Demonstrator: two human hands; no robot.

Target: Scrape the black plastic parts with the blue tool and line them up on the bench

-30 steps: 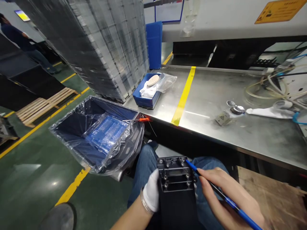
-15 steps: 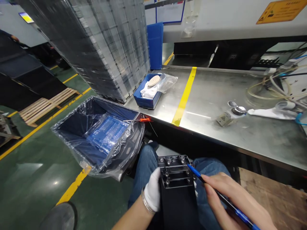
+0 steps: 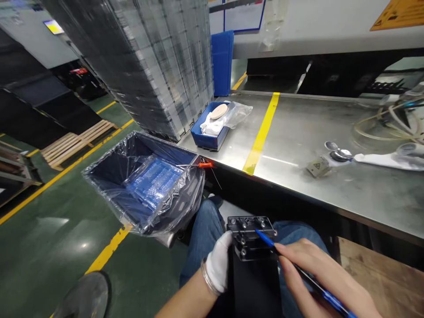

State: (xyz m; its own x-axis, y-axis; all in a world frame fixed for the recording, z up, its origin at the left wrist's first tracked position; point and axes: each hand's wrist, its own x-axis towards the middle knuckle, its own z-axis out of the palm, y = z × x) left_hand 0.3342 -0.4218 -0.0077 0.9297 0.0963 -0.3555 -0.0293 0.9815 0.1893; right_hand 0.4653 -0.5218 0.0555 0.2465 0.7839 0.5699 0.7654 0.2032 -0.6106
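My left hand, in a white glove with a bangle at the wrist, grips the left side of a black plastic part. Its upper end, over my lap, carries several round screw posts and cross ribs; my left fingers are mostly hidden behind it. Bare, my right hand pinches a blue-and-black pen between thumb and fingers. The pen's blue tip lies over the ribs near the part's top end; whether it touches them I cannot tell.
Left of my knees stands a plastic-lined bin holding blue trays. An orange-handled tool rests by its edge and the metal bench. On the bench are a small blue box, a metal block and hoses.
The pen tip has moved from the part's upper right corner to the ribs nearer its middle. The whole view has shifted slightly, with things appearing further right.
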